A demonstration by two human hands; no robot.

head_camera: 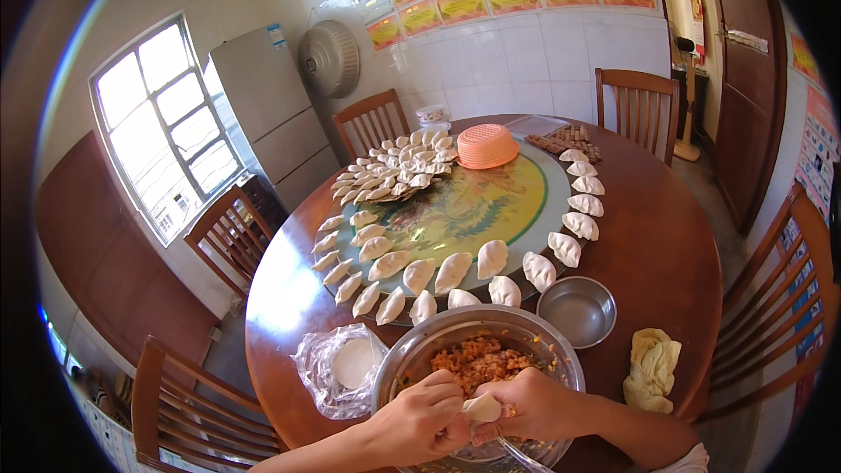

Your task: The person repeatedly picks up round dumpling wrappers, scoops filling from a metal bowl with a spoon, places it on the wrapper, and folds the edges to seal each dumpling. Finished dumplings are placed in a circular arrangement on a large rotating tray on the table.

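Observation:
Above a steel mixing bowl (576,368), my left hand (424,417) and my right hand (529,407) meet and pinch a dumpling wrapper (483,408) between them. Orange-red filling (483,358) lies in the bowl, and the handle of a metal utensil (522,456) slants out below my hands. Left of the bowl, round wrappers (353,362) lie in a clear plastic bag (312,378). A small steel bowl (577,312) stands beyond the right side. Folded dumplings (454,272) line the rim of the glass turntable (535,236).
Many dumplings (401,167) cover a tray at the back left, beside an upturned orange plastic basket (487,146). A yellowish cloth (650,371) lies at the right of the round wooden table (657,243). Wooden chairs (197,401) stand around it.

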